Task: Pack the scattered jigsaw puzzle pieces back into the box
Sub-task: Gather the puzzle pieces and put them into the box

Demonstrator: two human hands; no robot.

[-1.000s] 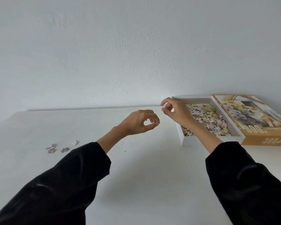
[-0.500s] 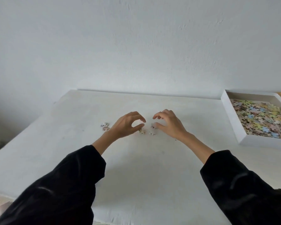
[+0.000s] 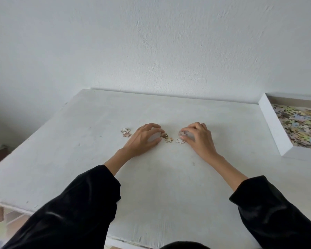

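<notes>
Left hand [image 3: 142, 141], right hand [image 3: 199, 139] dropped, pinching central pieces [image 3: 169, 139]

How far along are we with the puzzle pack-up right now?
Looks mostly done: the box at right already holds a layer of pieces. In hand: left hand and right hand have fingertips on the loose pieces between them; a firm grip is not clear. Left: those, plus a small cluster left of the left hand.
</notes>
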